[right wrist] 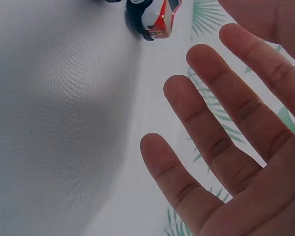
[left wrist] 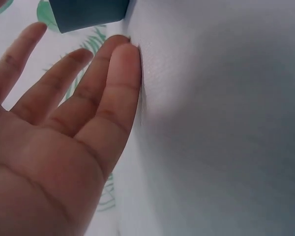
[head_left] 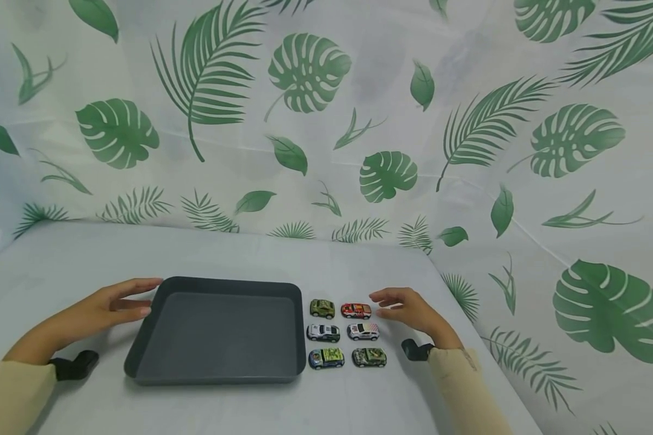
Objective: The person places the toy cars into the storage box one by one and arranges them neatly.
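Note:
A dark grey baking tray (head_left: 223, 332) lies on the white-covered table. My left hand (head_left: 106, 308) is at its left rim, fingers relaxed and fingertips right at the edge; in the left wrist view the hand (left wrist: 73, 113) is palm-on, with a corner of the tray (left wrist: 88, 12) above the fingers. Right of the tray stand several toy cars in two columns: green (head_left: 322, 309), red (head_left: 356, 311), black-and-white (head_left: 323, 333), white (head_left: 363, 331), blue-yellow (head_left: 326, 358) and camouflage (head_left: 369, 357). My right hand (head_left: 408, 308), fingers loosely extended, hovers just right of the red car (right wrist: 157, 19), holding nothing.
A white cloth (head_left: 359, 121) with green leaf prints hangs behind and to the right of the table (head_left: 239, 411). Black wrist straps (head_left: 76, 365) sit at both cuffs, below long cream sleeves (head_left: 16, 393).

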A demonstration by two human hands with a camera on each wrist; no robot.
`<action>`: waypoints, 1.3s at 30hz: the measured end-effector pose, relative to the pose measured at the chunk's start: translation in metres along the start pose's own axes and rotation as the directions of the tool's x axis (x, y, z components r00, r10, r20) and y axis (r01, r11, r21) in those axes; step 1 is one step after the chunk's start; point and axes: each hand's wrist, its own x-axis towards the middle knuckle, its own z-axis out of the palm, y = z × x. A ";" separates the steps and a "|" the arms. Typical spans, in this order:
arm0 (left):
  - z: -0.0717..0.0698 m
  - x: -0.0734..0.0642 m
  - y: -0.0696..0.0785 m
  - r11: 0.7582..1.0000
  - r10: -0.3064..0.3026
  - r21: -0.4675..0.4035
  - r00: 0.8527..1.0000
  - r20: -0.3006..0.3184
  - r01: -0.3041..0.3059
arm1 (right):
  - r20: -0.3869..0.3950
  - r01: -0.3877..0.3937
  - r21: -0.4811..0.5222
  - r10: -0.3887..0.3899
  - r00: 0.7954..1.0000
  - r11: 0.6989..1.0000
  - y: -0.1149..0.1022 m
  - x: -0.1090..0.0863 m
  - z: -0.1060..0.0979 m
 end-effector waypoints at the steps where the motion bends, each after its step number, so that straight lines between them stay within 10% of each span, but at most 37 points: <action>1: 0.000 0.001 0.000 1.000 0.002 -0.015 1.000 0.008 -0.001 | 0.004 0.001 -0.003 -0.001 1.000 1.000 0.000 0.001 0.000; 26: 0.002 0.006 -0.016 0.994 -0.019 -0.108 0.989 0.148 0.035 | 0.193 0.055 0.012 -0.056 0.980 0.998 0.014 0.028 0.003; 39: -0.001 0.008 -0.014 0.988 -0.056 -0.132 0.987 0.151 0.077 | 0.165 0.118 -0.018 -0.113 0.980 0.993 0.013 0.036 0.010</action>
